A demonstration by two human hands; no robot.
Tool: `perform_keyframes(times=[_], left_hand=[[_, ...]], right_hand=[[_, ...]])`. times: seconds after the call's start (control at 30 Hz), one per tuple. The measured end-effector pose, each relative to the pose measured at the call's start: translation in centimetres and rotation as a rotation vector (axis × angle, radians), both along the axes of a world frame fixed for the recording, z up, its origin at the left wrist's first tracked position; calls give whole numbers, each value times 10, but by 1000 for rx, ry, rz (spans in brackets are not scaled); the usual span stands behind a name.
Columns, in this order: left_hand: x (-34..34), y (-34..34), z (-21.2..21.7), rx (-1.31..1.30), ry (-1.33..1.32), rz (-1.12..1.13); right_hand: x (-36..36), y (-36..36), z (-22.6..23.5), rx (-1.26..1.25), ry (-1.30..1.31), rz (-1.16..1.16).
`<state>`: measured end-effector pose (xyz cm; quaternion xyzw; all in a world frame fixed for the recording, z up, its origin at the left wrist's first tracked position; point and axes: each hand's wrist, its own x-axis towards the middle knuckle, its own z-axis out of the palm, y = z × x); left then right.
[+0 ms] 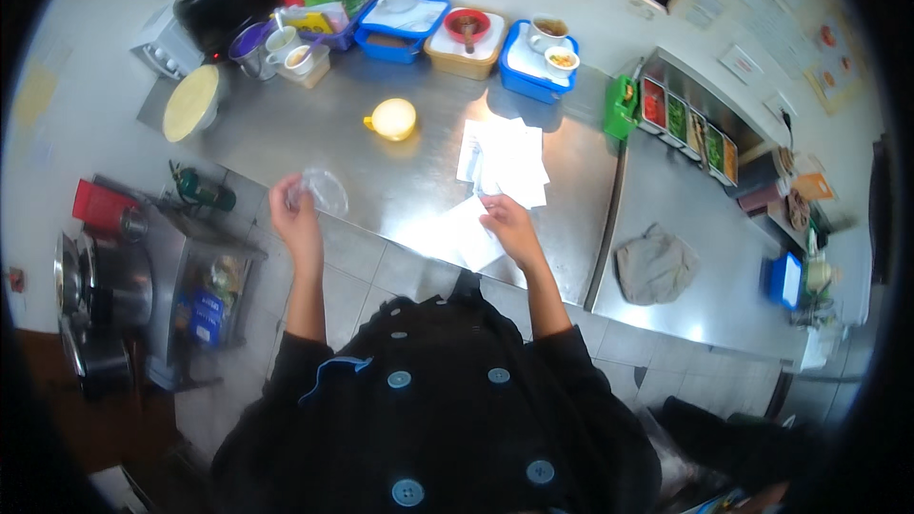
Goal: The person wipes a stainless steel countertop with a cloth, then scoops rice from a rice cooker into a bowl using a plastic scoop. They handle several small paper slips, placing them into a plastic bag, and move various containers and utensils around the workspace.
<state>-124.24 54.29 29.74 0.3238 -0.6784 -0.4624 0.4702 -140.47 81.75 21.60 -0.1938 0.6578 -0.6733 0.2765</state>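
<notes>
Paper sheet [468, 236], white, slants at the front edge of the steel tabletop [414, 205], its upper corner pinched between the thumb and fingers of the right hand [511, 227]. The left hand [294, 214] is raised at that same edge, farther left, its fingers closed on a piece of clear plastic [328, 192]; its exact shape is hard to tell. Just beyond the right hand, loose papers [514, 162] lie overlapping in a bright patch of light. Farther back and to the left stands a yellow cup [394, 120]. Along the wall sit a blue tub [535, 84] with a white mug [546, 32] on top, and a beige tub [462, 63] bearing a red bowl [457, 19]. At the far left is a pale round bowl [191, 105]. To the right, a crumpled grey cloth [657, 265] lies near food trays [690, 124] set in a row.
</notes>
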Motion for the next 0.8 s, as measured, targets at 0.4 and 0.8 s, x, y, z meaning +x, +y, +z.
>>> perform_keyframes(times=[0.4, 0.8], left_hand=[[-111, -32, -6, -535, -181, -183], [-255, 36, -84, -157, -786, -1214]], right_hand=[[-30, -123, -21, 292, 755, -65], [-98, 11, -28, 502, 164, -718]])
